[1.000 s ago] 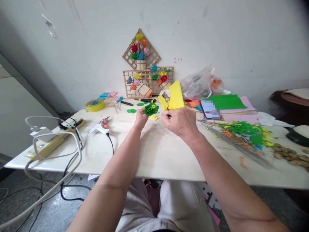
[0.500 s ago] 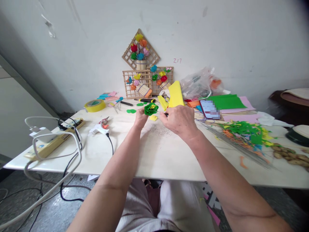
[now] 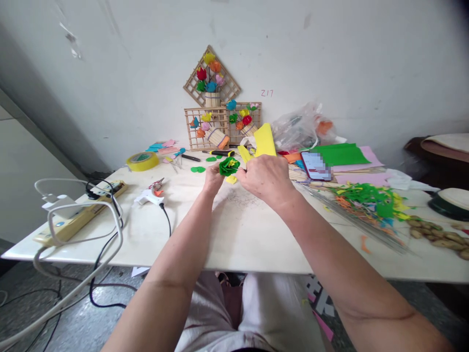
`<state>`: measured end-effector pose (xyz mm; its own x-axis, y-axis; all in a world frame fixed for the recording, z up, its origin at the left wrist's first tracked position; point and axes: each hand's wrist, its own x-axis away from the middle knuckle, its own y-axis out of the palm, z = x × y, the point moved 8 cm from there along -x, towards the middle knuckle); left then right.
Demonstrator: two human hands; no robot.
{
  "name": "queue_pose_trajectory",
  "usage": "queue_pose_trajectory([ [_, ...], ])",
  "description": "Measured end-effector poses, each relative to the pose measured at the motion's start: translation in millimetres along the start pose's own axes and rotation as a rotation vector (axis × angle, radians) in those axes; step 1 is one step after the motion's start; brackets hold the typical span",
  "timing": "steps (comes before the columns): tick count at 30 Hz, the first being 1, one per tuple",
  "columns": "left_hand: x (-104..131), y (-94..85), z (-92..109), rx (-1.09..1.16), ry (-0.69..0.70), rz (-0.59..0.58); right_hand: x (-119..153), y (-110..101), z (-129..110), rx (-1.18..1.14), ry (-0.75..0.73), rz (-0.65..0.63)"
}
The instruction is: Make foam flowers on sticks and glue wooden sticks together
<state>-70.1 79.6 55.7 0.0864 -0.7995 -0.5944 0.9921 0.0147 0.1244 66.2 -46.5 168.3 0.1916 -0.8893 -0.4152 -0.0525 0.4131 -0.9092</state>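
Above the white table (image 3: 252, 244), the left hand (image 3: 214, 181) has its fingers closed on a green paper flower (image 3: 228, 167) with a yellow centre. Just beside it, the right hand (image 3: 266, 179) is curled; whether its partly hidden fingertips clamp anything cannot be told. Yellow paper (image 3: 266, 141) shows behind.

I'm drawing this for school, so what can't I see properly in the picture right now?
All in the head view:
Left hand: some fingers are hidden behind the green flower.
Right hand: its back hides what it grips.
Phone: blocky squares blur part of the screen.
Plastic bag: crinkles blur its contents.
Tape roll: lettering too small.
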Motion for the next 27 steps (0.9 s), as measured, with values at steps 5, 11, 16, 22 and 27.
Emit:
queue_pose_trajectory([
  [5, 0, -1.2, 0, -0.008, -0.009, 0.027, -10, -2, -7, 0.008, -0.023, -0.043],
  [11, -1, -2.0, -7, 0.048, -0.044, 0.055, -21, -6, -17, -0.001, -0.066, -0.061],
  [16, -2, -3.8, -8, 0.093, -0.05, 0.088, -29, -5, -20, 0.009, -0.091, -0.059],
  [22, -2, -9.8, -9, 0.09, -0.044, 0.126, -30, -3, -26, 0.009, -0.123, -0.059],
  [27, -2, -11.4, -8, 0.075, -0.038, 0.15, -29, -2, -23, 0.011, -0.101, -0.063],
])
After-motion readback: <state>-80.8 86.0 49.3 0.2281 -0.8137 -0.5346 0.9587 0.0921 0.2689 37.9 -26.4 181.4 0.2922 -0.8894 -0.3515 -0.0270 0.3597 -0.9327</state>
